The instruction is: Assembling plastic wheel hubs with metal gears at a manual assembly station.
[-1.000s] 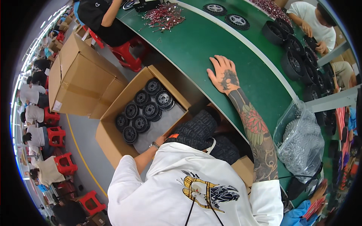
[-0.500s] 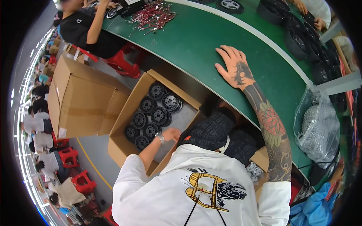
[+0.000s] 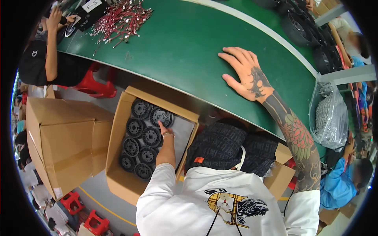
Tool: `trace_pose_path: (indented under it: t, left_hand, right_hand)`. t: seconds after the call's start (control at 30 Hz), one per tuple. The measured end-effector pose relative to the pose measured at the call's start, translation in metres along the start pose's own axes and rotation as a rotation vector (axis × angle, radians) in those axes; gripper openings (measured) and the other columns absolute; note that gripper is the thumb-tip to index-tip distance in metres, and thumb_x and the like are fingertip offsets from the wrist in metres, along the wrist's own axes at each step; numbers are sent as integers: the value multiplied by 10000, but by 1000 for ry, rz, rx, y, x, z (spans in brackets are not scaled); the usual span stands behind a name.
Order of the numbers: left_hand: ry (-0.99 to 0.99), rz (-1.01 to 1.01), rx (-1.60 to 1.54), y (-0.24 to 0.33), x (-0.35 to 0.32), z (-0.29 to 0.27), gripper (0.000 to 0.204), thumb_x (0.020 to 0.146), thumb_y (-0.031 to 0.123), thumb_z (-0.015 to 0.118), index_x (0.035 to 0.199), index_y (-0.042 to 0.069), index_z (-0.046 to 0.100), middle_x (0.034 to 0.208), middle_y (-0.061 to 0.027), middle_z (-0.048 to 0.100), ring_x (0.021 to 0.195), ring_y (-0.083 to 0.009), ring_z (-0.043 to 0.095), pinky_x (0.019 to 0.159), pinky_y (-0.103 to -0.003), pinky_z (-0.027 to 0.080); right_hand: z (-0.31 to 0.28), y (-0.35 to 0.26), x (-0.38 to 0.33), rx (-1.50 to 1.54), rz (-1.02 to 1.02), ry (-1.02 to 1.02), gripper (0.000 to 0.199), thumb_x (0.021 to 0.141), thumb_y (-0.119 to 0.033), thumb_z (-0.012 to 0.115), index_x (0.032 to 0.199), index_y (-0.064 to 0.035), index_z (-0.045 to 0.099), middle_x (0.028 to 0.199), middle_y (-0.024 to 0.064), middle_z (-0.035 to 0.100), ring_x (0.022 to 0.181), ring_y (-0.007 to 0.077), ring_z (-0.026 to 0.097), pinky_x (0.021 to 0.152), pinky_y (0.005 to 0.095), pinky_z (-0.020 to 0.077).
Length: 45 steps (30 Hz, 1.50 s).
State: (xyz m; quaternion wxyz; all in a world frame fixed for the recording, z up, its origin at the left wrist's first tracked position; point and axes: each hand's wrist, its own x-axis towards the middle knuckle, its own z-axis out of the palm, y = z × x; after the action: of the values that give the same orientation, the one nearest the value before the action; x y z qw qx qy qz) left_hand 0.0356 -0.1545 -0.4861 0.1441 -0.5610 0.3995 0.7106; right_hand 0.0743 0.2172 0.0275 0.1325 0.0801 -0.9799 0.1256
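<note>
My left hand (image 3: pixel 166 130) reaches into an open cardboard box (image 3: pixel 111 157) on my left. Its thumb lies over the near rim of a black spoked wheel (image 3: pixel 159 114), and its other fingers close round the edge, partly hidden. Several more black wheels, such as one spoked wheel (image 3: pixel 131 146), lie in rows along the box's left side, on a grey sheet (image 3: pixel 182 129). On the green table (image 3: pixel 189 59) my right hand (image 3: pixel 246 76) rests palm down, fingers spread, holding nothing.
A tall closed carton (image 3: pixel 67 145) stands left of the open box. Red-wired parts (image 3: pixel 122 19) lie heaped at the table's far left, near a seated person. A clear plastic bag of grey parts (image 3: pixel 330 116) sits at the right. Large black wheels (image 3: pixel 297 29) stand beyond the white strip.
My left hand has moved from the box's near right side forward onto a wheel at the far end. The view has shifted. My right hand stays on the table.
</note>
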Motion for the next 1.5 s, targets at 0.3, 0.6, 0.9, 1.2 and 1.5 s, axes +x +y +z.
trace_pose_path:
  t: [0.3, 0.6, 0.9, 1.2, 1.5]
  left_hand:
    - [75, 50, 39, 22, -9, 23, 1005, 591, 635, 930, 1263, -64, 666, 1292, -170, 699, 1069, -372, 697, 981, -489, 567]
    - [27, 214, -9, 58, -8, -27, 734, 738, 423, 916, 1256, -34, 668, 1199, -151, 732, 1010, -330, 720, 915, -491, 597]
    - [-579, 157, -341, 91, -138, -110, 552, 959, 169, 707, 1461, 36, 518, 1460, -132, 596, 1307, -337, 588, 1128, -514, 471]
    - [-1117, 654, -2, 123, -427, 39, 597, 830, 13, 769, 1384, -3, 548, 1285, -121, 664, 1165, -262, 649, 1023, -420, 527]
    - [-1178, 700, 93, 93, -487, 105, 892, 753, -84, 844, 1501, -3, 365, 1333, -149, 612, 1175, -234, 641, 1018, -397, 544]
  right_hand:
    - [3, 2, -8, -12, 13, -27, 585, 911, -317, 642, 1432, -71, 540, 1485, 166, 501, 1394, 373, 443, 1184, 511, 306]
    - [8, -8, 3, -19, -24, 9, 556, 936, -298, 629, 1439, -79, 540, 1491, 157, 498, 1405, 366, 432, 1195, 492, 304]
    - [6, -15, 6, 5, -87, 140, 502, 966, -268, 613, 1417, -57, 549, 1467, 166, 526, 1363, 369, 484, 1181, 480, 335]
    - [-8, -68, -19, 1103, 161, 32, 608, 1046, -331, 533, 1555, -32, 389, 1559, 170, 438, 1425, 298, 458, 1163, 400, 377]
    - [-44, -82, -36, 1036, 362, 71, 977, 873, -165, 799, 1633, 2, 208, 1577, 207, 424, 1470, 286, 409, 1232, 395, 289]
